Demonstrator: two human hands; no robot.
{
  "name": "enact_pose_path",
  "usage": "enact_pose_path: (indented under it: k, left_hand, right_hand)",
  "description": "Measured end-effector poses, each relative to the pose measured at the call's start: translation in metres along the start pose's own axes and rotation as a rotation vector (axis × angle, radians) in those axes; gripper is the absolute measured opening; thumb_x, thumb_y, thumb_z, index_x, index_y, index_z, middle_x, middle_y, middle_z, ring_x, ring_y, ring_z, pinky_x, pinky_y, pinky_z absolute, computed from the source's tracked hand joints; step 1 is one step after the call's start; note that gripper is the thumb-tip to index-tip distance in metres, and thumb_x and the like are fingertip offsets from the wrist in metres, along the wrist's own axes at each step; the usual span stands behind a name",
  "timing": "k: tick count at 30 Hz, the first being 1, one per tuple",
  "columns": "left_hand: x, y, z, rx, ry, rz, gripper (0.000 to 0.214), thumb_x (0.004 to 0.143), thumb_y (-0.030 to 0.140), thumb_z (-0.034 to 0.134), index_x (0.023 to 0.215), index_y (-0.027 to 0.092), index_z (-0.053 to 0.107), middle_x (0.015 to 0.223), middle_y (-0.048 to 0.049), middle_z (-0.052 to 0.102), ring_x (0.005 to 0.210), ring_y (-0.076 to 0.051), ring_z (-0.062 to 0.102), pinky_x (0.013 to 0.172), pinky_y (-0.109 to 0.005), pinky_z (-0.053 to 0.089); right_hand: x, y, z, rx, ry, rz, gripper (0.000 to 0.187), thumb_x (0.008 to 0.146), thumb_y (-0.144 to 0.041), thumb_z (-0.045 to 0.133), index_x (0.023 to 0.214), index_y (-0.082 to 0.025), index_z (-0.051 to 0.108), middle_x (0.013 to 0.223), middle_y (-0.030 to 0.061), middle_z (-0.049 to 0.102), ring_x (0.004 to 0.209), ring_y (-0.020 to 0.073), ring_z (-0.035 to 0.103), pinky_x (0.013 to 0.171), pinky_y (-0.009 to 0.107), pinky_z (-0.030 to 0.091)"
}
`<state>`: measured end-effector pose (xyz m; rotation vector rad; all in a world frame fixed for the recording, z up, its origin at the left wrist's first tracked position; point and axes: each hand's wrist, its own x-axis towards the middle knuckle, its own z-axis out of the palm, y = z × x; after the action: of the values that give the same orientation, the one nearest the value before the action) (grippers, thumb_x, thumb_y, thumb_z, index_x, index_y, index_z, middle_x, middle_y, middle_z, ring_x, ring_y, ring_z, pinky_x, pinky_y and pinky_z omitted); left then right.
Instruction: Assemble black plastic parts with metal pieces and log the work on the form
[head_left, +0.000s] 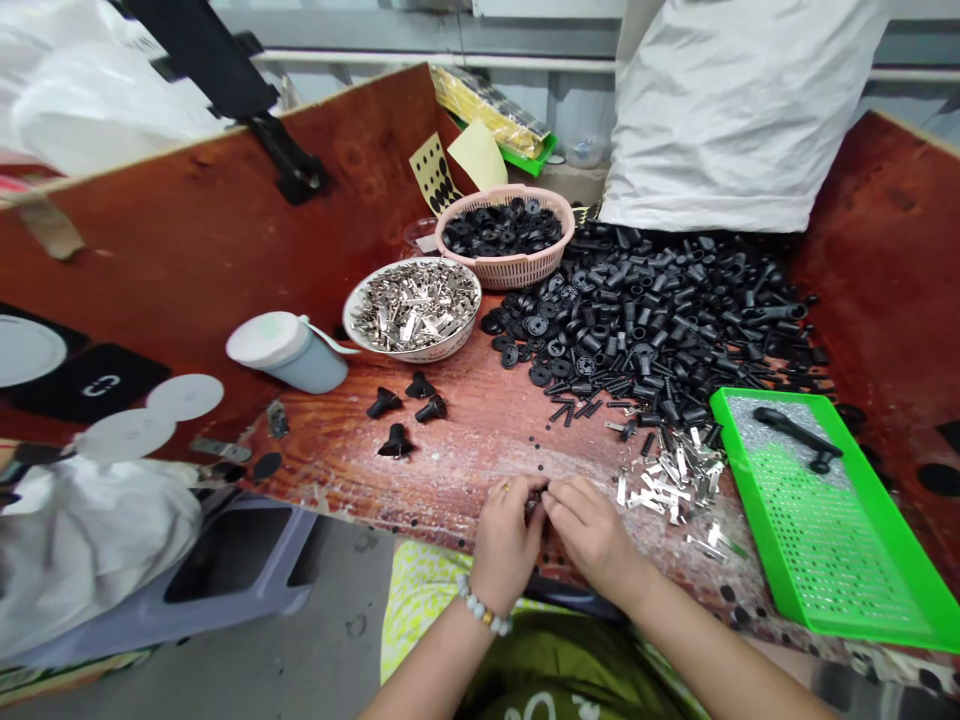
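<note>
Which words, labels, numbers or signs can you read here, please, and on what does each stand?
"Co", seemingly, cut off by the picture's edge: green garment.
White looped mark, no legible word: black patch at left.
I can read nothing else.

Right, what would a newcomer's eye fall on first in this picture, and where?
The heap of black parts, at the back right of the table, probably draws the eye first. The bright green tray stands out nearer on the right. Then come the left hand and right hand, close together near the front edge.
</note>
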<state>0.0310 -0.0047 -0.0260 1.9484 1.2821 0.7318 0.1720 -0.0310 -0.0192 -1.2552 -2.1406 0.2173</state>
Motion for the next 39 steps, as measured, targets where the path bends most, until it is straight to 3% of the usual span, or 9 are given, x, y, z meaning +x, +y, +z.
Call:
enact_pose_path:
  k: [9, 22, 29, 34, 36, 39]
  left_hand:
    - [0.002, 0.002, 0.001, -0.023, -0.012, -0.032, 0.021, 0.080, 0.006, 0.047, 0.095, 0.020, 0.052, 0.092, -0.0038, 0.061, 0.092, -0.019, 0.053, 0.082, -0.035, 0.044]
    - [0.001, 0.001, 0.003, -0.021, -0.010, -0.058, 0.022, 0.078, 0.008, 0.048, 0.096, 0.022, 0.052, 0.091, -0.0036, 0.059, 0.090, -0.020, 0.054, 0.080, -0.035, 0.044]
    - [0.002, 0.008, 0.010, 0.009, 0.041, -0.080, 0.028, 0.074, 0.004, 0.047, 0.096, 0.019, 0.052, 0.094, -0.0058, 0.057, 0.093, -0.022, 0.053, 0.083, -0.038, 0.045]
    - [0.002, 0.018, -0.016, -0.010, 0.063, -0.113, 0.052, 0.066, 0.000, 0.053, 0.114, 0.018, 0.047, 0.116, -0.0105, 0.052, 0.108, -0.021, 0.053, 0.092, -0.035, 0.044]
    - [-0.014, 0.010, -0.037, -0.024, 0.053, -0.170, 0.055, 0.069, 0.002, 0.052, 0.121, 0.017, 0.042, 0.128, -0.0128, 0.044, 0.119, -0.022, 0.046, 0.098, -0.036, 0.039]
    - [-0.058, -0.018, -0.078, -0.028, 0.033, -0.291, 0.050, 0.079, 0.009, 0.044, 0.127, 0.018, 0.035, 0.133, -0.0122, 0.038, 0.124, -0.021, 0.040, 0.102, -0.039, 0.035]
  right_hand:
    - [-0.002, 0.003, -0.002, 0.047, 0.070, 0.025, 0.028, 0.086, -0.006, 0.043, 0.110, -0.014, 0.055, 0.099, 0.0121, 0.059, 0.095, 0.0191, 0.054, 0.079, 0.036, 0.051]
    - [-0.013, 0.005, 0.001, 0.048, 0.006, 0.127, 0.040, 0.087, -0.006, 0.041, 0.125, -0.016, 0.045, 0.102, 0.0121, 0.056, 0.098, 0.0185, 0.054, 0.082, 0.034, 0.052]
    - [-0.017, 0.019, 0.014, -0.123, 0.168, 0.174, 0.044, 0.087, -0.012, 0.041, 0.130, -0.016, 0.037, 0.114, 0.0159, 0.050, 0.110, 0.0247, 0.049, 0.086, 0.045, 0.049]
    - [-0.010, 0.005, -0.005, -0.159, 0.194, 0.189, 0.034, 0.088, -0.017, 0.038, 0.122, -0.014, 0.042, 0.109, 0.0150, 0.049, 0.104, 0.0247, 0.052, 0.079, 0.045, 0.052]
    - [-0.016, -0.012, -0.024, -0.182, 0.143, 0.238, 0.031, 0.088, -0.018, 0.038, 0.118, -0.015, 0.045, 0.110, 0.0145, 0.048, 0.105, 0.0243, 0.052, 0.081, 0.044, 0.051]
    - [-0.020, -0.042, -0.052, -0.219, 0.017, 0.336, 0.025, 0.089, -0.020, 0.039, 0.111, -0.015, 0.051, 0.108, 0.0127, 0.050, 0.104, 0.0221, 0.052, 0.084, 0.041, 0.049]
